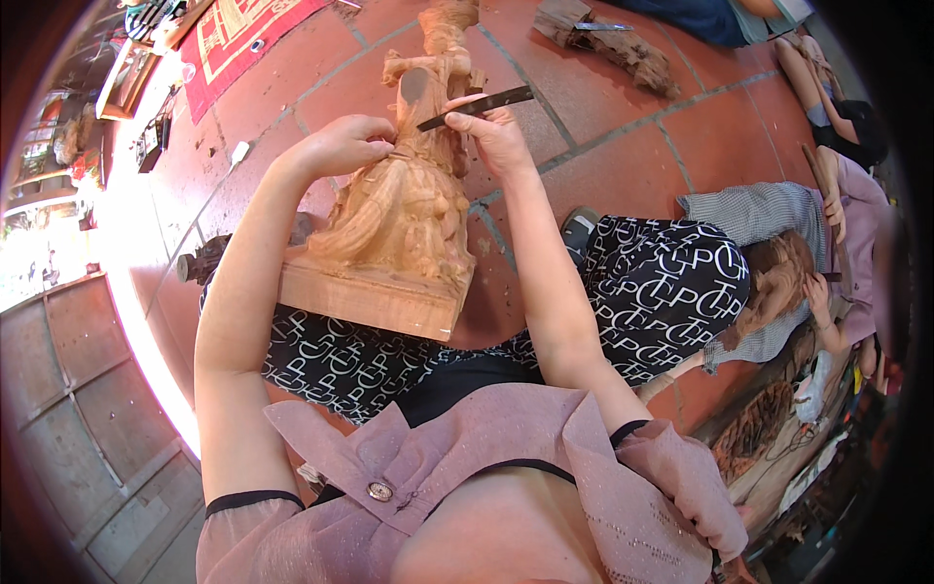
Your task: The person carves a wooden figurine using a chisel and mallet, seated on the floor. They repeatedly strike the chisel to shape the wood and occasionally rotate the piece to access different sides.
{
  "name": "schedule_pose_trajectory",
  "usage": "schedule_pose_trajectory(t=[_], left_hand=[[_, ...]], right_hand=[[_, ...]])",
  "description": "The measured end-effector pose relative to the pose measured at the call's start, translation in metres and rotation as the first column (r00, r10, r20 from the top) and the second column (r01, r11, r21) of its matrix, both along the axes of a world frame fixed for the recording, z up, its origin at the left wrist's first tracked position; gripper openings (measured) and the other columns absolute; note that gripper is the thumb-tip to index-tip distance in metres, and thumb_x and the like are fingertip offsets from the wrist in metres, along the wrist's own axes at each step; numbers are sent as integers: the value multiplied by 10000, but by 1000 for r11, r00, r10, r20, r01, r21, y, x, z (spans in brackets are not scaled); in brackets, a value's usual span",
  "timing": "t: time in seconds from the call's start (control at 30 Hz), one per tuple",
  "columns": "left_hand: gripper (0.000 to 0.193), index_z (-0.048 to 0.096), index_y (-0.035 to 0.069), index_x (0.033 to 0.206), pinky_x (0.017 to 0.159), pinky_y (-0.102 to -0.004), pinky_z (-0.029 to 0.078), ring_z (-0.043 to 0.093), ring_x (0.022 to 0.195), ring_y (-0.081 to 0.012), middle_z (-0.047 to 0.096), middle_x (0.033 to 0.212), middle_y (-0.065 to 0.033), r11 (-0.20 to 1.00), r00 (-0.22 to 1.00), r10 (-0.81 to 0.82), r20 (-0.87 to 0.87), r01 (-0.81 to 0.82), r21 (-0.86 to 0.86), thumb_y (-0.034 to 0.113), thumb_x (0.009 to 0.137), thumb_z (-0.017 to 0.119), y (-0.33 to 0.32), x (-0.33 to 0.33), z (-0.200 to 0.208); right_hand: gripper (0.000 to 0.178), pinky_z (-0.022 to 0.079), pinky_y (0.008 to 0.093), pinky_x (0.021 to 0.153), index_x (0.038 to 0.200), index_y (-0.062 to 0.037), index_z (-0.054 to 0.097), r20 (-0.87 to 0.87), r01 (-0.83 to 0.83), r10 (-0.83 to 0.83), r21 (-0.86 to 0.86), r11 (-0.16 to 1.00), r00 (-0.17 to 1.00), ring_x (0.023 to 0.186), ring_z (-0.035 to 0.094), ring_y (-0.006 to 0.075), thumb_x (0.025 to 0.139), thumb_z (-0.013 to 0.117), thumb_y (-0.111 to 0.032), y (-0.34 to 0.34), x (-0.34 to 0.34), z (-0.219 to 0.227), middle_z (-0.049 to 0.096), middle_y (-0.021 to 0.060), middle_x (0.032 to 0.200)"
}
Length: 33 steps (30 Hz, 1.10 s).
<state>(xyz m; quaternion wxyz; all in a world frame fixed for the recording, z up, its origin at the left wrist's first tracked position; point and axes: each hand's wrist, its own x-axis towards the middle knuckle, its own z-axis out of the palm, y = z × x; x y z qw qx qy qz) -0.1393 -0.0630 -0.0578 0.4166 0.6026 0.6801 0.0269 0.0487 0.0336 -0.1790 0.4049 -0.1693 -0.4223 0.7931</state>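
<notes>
A pale wooden carving (399, 214) with a thick square-cornered base leans away from me, its base close to my lap. Carved folds cover its lower body, and its top reaches the upper edge of the view. My left hand (350, 144) rests at the carving's left side with its fingers curled against the wood. In my right hand (498, 136), pinched between thumb and fingers, is a dark flat file-like strip (501, 100). The strip lies slantwise across the carving's upper part, its left end at the wood. The tips of my left fingers are partly hidden.
Red floor tiles (623, 136) surround me. A rough piece of wood (613, 49) with a blade-like tool on it lies at the far right. Another person (856, 224) sits close on my right, holding a brown carved piece (778, 277). A red mat (243, 39) is at far left.
</notes>
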Motion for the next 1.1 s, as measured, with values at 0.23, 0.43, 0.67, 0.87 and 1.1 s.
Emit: schedule_pose_trajectory(t=[0.23, 0.43, 0.67, 0.87, 1.1], left_hand=[[303, 590, 4, 1103, 815, -309, 463, 583, 914, -188, 639, 998, -99, 1000, 1000, 0, -14, 0, 20, 208, 887, 534, -2, 2, 0], [295, 591, 8, 1103, 780, -297, 469, 583, 881, -173, 637, 989, -88, 1000, 1000, -11, -7, 11, 20, 204, 892, 527, -2, -1, 0], [296, 582, 17, 1117, 714, -295, 475, 563, 820, -150, 626, 951, -70, 1000, 1000, 9, 0, -9, -2, 209, 901, 521, -1, -4, 3], [304, 578, 13, 1123, 734, -306, 480, 576, 849, -165, 634, 971, -75, 1000, 1000, 19, 21, -18, -25, 217, 903, 528, 2, 0, 2], [297, 602, 33, 1133, 848, -351, 475, 616, 954, -224, 655, 1039, -146, 995, 998, -16, -53, 22, 102, 143, 858, 583, -24, -18, -10]], right_hand=[[140, 475, 229, 696, 888, -38, 694, 119, -54, 56, -21, 998, 991, 738, 604, 92, 754, 698, 1, -6, 4, 8, 663, 1, 792], [151, 478, 228, 686, 890, -31, 693, -9, -13, 12, -59, 998, 1000, 736, 617, 102, 741, 712, -12, 0, 0, -4, 674, 27, 790], [165, 476, 223, 667, 898, -23, 693, -60, 43, -47, -67, 997, 997, 707, 607, 96, 736, 723, -12, 1, -3, -11, 670, 17, 785], [145, 461, 213, 648, 892, -29, 689, 14, 76, -75, -84, 994, 997, 673, 580, 77, 750, 701, -4, 0, 2, -2, 645, -7, 743], [205, 483, 291, 730, 931, -49, 633, 117, -5, 7, -15, 1000, 993, 810, 580, 120, 743, 713, -60, -18, -20, 1, 624, 6, 885]])
